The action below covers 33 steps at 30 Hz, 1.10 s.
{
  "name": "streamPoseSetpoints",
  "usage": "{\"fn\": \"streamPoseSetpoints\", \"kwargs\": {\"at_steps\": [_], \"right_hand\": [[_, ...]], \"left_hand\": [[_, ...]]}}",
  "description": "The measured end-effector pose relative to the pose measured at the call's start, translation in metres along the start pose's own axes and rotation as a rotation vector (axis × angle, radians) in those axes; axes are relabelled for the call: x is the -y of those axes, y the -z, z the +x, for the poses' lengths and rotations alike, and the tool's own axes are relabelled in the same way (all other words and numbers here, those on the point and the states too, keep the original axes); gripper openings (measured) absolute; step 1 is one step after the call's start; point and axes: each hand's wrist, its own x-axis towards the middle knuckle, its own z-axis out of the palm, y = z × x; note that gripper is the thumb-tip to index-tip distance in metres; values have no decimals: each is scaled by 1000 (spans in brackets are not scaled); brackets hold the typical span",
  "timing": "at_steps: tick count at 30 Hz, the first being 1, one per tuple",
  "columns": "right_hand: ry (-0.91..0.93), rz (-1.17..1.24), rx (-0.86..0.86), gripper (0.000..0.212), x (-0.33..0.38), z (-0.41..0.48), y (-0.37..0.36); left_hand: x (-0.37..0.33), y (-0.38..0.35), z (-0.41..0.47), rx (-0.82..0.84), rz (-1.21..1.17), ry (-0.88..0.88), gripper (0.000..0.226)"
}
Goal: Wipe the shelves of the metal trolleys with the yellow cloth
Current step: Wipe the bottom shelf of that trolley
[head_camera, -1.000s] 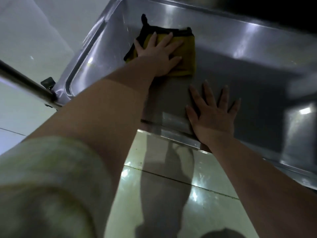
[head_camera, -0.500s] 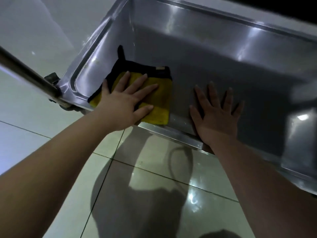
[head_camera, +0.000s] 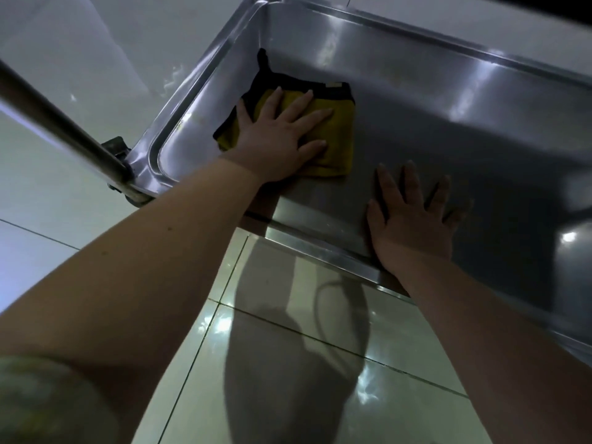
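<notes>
1. The yellow cloth [head_camera: 339,133] is lying folded on the metal shelf [head_camera: 448,139], toward the shelf's left end and near its rounded corner; a dark border is showing along the cloth's far and left edges.
2. The left hand [head_camera: 282,136] is pressing flat on the cloth; its grip is lying wide, with fingers straight and spread and nothing pinched.
3. The right hand [head_camera: 413,219] is resting palm-down on bare metal just beside the cloth, apart from it and close to the near rim; its grip is likewise lying wide and holding nothing.
4. Handling judgement: the cloth is looking soft, light and limp; it is likely sliding freely on the smooth steel and bunching if pushed from one edge.
5. Recommended hold: palm pressure over the middle of the folded pad is holding the layers together; for the raised rim and the corner, pinching the folded edge is probably serving better.
6. The shelf is appearing stiff and slick; the bracing hand is probably steadying the trolley, since the glossy tiled floor [head_camera: 288,363] is offering little resistance.
</notes>
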Motion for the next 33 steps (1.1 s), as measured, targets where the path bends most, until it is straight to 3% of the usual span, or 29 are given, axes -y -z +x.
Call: {"fn": "streamPoseSetpoints", "kwargs": {"at_steps": [9,15,18,24,29,33], "right_hand": [[58,3,-101,60,48,9,-12],[69,22,-91,59,47,14,-12],[66,33,-85,59,46,15,-11],[73,49,-82,58,43,13,-9],[73,11,-77,60,46,10,-9],[88,-22,-79,60,46,6,-10]], "left_hand": [[2,-4,4,-69,-7,7,61],[8,16,57,19,-117,124,74],[5,17,61,82,5,130,67],[19,17,-29,122,-10,-25,59],[39,21,-125,128,4,-21,63],[50,18,-106,107,-10,-20,60]]}}
